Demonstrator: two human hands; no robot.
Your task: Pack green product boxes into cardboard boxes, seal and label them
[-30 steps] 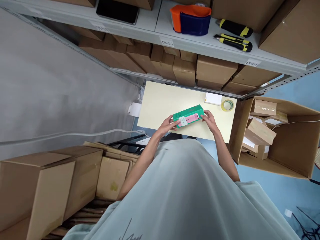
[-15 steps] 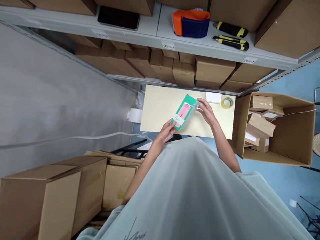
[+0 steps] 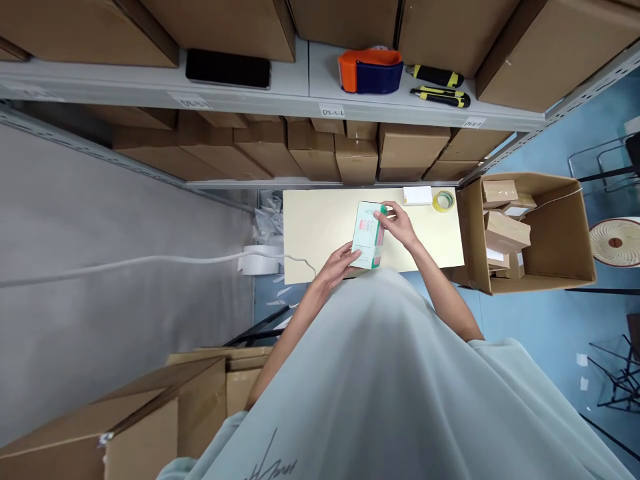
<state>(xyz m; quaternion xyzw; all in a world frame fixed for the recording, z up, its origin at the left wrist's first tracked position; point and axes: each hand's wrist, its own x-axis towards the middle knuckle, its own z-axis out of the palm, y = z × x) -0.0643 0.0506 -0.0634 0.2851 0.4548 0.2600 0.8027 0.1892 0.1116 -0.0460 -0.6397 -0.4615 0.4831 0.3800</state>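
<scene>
Mint box (image 3: 365, 237) (print (image 3: 369, 210) unreadable) is held by left hand (image 3: 339, 264) and right hand (image 3: 399, 225).

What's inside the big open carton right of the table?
Several small brown boxes, some showing white patches, lie piled in the open carton. Whatever is beneath them is covered.

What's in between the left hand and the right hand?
A pale green box, held by both the left hand and right hand, as the head view shows.

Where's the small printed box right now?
Head view, just right of centre: the small printed box is held between the left hand and right hand, over the cream tabletop.
</scene>
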